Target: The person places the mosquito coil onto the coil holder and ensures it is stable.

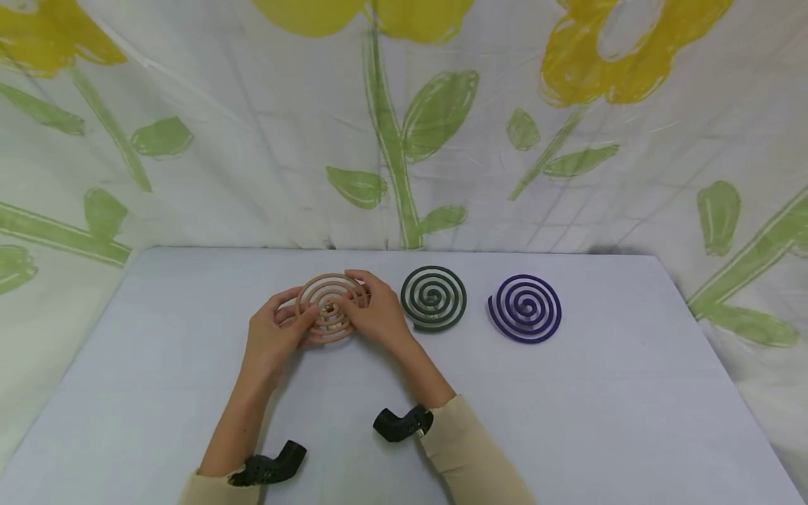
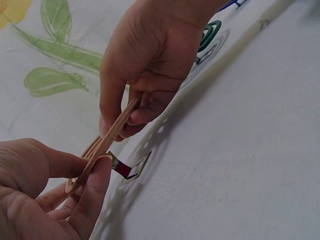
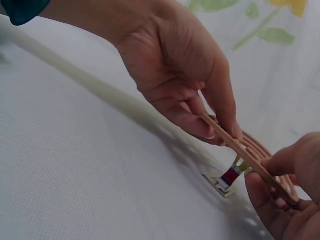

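Observation:
Both hands hold a tan-orange mosquito coil (image 2: 114, 131) just above the table, left of centre. My left hand (image 1: 270, 338) pinches its left edge between thumb and fingers; my right hand (image 1: 382, 315) pinches its right side. In both wrist views the coil is tilted. Beneath it a small bent tin stand (image 3: 231, 176) with a red band rests on the table, its top reaching the coil; the contact is partly hidden. To the right of the right hand lie a dark green mosquito coil (image 1: 433, 297) and, farther right, a purple mosquito coil (image 1: 527, 308).
The white table (image 1: 600, 414) runs back to a pale curtain (image 1: 278, 126) printed with yellow flowers and green leaves. A black wrist device (image 1: 268, 468) is on the left wrist, and another black device (image 1: 402, 423) on the right.

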The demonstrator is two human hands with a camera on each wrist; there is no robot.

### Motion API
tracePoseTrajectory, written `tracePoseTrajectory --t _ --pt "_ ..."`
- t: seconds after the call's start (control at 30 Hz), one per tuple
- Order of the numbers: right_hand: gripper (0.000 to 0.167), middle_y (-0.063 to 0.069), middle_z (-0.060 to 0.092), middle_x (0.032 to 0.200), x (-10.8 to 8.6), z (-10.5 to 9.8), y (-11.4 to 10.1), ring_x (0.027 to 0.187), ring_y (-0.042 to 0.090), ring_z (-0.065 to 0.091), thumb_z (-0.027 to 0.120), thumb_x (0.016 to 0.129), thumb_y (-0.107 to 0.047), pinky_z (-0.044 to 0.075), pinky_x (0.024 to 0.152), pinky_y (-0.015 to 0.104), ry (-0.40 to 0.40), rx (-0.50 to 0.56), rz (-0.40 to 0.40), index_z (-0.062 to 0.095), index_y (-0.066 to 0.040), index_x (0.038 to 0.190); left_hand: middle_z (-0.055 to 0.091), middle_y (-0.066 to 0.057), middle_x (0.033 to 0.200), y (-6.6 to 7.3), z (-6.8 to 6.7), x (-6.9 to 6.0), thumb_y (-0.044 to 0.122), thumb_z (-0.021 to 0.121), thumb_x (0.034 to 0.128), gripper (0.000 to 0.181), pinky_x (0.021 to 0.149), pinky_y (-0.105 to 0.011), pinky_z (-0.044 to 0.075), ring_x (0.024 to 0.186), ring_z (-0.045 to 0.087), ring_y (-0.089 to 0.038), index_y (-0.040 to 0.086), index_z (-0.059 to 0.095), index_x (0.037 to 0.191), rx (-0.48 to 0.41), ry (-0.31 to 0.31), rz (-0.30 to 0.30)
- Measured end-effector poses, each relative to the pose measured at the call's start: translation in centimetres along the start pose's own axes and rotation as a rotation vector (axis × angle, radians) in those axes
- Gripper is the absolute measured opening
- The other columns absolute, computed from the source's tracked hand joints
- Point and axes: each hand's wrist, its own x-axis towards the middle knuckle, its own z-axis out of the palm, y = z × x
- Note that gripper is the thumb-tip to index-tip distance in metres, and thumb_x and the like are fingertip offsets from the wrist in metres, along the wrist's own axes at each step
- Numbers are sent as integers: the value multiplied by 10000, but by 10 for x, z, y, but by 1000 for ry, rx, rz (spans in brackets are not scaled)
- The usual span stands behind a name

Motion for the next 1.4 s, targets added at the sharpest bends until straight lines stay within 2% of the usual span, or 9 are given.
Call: tracePoseTrajectory --t 0.43,0.7,0.93,1.17,1.4 --pt "486 115 767 1024 -2 1 -3 841 87 624 757 955 -187 505 767 212 10 -12 9 654 -97 1421 702 157 980 0 -3 1 219 742 1003 630 640 -216 615 831 703 46 77 480 1557 66 -2 -24" --pt "476 119 762 1004 -1 4 -2 795 41 584 776 937 -173 476 729 175 10 18 22 672 -103 1396 704 167 948 -1 -3 0 185 741 1001 612 629 -236 630 797 725 14 54 485 1541 24 5 -24" --pt "476 119 763 1014 -2 4 -2 790 29 586 771 944 -197 489 725 169 1 28 28 667 -116 1401 698 175 954 0 -3 -1 191 739 1003 609 623 -219 614 791 709 31 63 487 1542 47 17 -30" --pt "480 125 753 1005 -1 2 -3 800 47 587 758 943 -187 484 725 179 -2 29 21 663 -103 1405 706 128 987 0 -2 1 208 736 1005 626 625 -207 602 797 692 48 71 472 1556 73 15 -42" --pt "488 120 758 1012 -1 1 -2 801 39 588 752 947 -192 485 731 175 0 23 19 655 -98 1416 684 178 947 1 1 2 177 720 1013 604 629 -212 609 796 694 44 68 473 1553 70 15 -39"
